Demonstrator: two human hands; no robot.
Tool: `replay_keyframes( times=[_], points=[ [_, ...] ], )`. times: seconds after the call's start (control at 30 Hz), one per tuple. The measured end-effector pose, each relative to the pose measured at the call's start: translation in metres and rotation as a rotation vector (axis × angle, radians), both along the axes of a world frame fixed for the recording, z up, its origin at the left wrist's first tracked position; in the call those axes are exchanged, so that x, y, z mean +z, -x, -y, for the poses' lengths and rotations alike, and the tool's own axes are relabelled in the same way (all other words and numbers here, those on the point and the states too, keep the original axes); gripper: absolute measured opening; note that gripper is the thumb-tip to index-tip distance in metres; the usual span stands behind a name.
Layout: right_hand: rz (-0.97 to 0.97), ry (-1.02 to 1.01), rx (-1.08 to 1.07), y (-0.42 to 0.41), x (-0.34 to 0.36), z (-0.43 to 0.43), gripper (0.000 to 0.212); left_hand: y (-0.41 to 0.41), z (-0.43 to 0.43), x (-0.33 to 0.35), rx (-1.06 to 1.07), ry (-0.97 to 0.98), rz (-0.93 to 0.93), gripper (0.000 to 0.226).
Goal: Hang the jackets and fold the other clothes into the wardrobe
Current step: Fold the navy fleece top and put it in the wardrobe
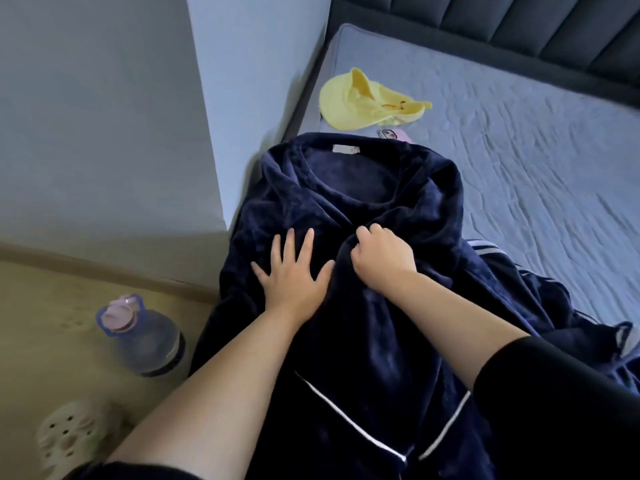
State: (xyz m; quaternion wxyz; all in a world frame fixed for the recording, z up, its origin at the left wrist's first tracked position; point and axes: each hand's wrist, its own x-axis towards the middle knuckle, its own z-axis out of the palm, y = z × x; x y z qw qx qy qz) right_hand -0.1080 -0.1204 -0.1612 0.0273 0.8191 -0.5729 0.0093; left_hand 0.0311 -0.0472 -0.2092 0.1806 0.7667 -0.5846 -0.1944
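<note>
A dark navy fleece robe [349, 188] with white piping lies spread over the near left corner of the bed [519, 161], collar away from me, its lower part hanging over the edge. My left hand [294, 268] lies flat on the robe's left front, fingers spread. My right hand [381, 258] grips a bunched fold of the right front panel at the chest. Under the robe's right side another dark garment with white stripes [485, 247] shows.
A yellow cap [363, 100] lies on the bed near its far left corner, with a small pink object [394, 135] beside it. On the floor at left stand a translucent water bottle [145, 337] and a pale clog [69, 438]. A wall [104, 116] rises beyond.
</note>
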Motion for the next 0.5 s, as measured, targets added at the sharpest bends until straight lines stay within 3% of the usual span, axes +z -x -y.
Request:
replay_keyframes(
  times=[0.27, 0.5],
  points=[
    [0.241, 0.174, -0.035, -0.047, 0.022, 0.081, 0.021, -0.014, 0.011, -0.005, -0.007, -0.037, -0.304, 0.087],
    [0.249, -0.067, -0.095, -0.092, 0.016, 0.15, 0.069, -0.019, 0.014, -0.01, -0.034, -0.037, -0.355, 0.1]
  ],
)
